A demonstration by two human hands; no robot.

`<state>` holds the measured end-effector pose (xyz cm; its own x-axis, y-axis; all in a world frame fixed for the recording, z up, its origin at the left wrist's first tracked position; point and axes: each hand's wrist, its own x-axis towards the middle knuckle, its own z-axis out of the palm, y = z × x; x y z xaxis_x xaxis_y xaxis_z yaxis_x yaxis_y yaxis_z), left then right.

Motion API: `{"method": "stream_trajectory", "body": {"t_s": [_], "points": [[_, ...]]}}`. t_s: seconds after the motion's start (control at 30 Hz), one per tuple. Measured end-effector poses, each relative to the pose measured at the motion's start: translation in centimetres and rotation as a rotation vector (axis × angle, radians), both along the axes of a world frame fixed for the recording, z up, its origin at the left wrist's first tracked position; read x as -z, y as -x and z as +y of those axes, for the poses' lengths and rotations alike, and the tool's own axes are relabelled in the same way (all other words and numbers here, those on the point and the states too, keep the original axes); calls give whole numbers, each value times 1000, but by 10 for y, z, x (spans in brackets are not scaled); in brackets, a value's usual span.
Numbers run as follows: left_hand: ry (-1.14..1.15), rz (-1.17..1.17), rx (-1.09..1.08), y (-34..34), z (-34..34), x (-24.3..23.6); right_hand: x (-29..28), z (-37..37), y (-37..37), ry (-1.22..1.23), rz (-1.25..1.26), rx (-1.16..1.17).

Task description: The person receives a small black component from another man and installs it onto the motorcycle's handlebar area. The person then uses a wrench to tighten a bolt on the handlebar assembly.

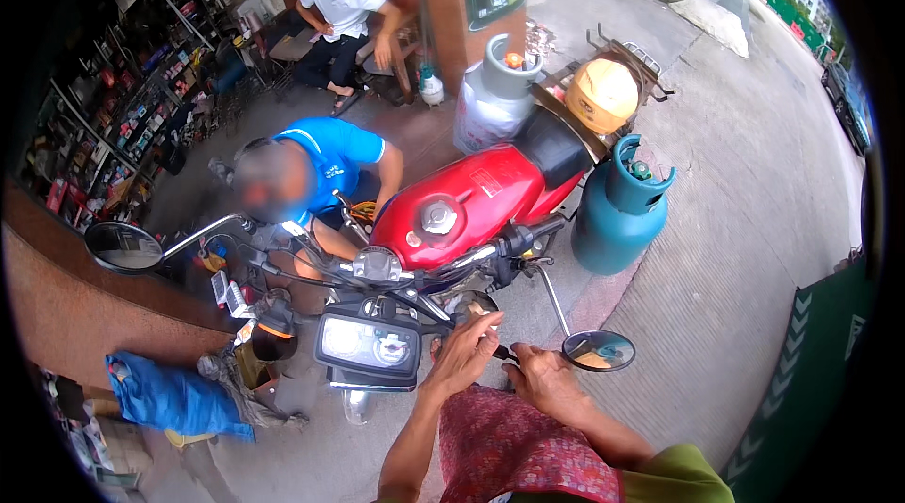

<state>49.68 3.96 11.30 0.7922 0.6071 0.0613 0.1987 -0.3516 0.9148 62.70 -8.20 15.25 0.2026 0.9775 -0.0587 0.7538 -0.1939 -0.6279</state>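
Observation:
My left hand [462, 354] is raised in front of the motorcycle, its fingers drawn together near the thumb. What they pinch, if anything, is too small to make out. Close on its right, my right hand [549, 380] grips a slim black-handled tool [506, 352] that points toward the left hand; the tool's kind does not show. Both hands are above a red patterned apron [509, 446]. Just beyond them stands a red motorcycle [481, 197] with a rectangular headlight [368, 345]. Its round mirror [599, 350] is beside my right hand.
A person in a blue shirt [339, 159] crouches behind the motorcycle; another in white [341, 8] sits farther back. A teal gas cylinder [617, 230] and a grey one [490, 107] flank the seat. A blue sack [174, 395] lies at left, below shelves crowded with goods [123, 107].

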Motion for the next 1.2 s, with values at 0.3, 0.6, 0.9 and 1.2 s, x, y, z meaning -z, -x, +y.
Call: {"method": "stream_trajectory", "body": {"t_s": [0.3,0.6,0.9,1.2], "points": [[-535,105,250,-17,-29,-20,14,-40,-14,-198,-63,74],[-355,72,313,11,-16,-28,1,-55,-2,-111,362,48],[-487,58,273,11,-19,-22,6,-80,-18,37,527,206],[-673,217,137,-23,-19,9,146,-56,-66,-14,473,232]]}}
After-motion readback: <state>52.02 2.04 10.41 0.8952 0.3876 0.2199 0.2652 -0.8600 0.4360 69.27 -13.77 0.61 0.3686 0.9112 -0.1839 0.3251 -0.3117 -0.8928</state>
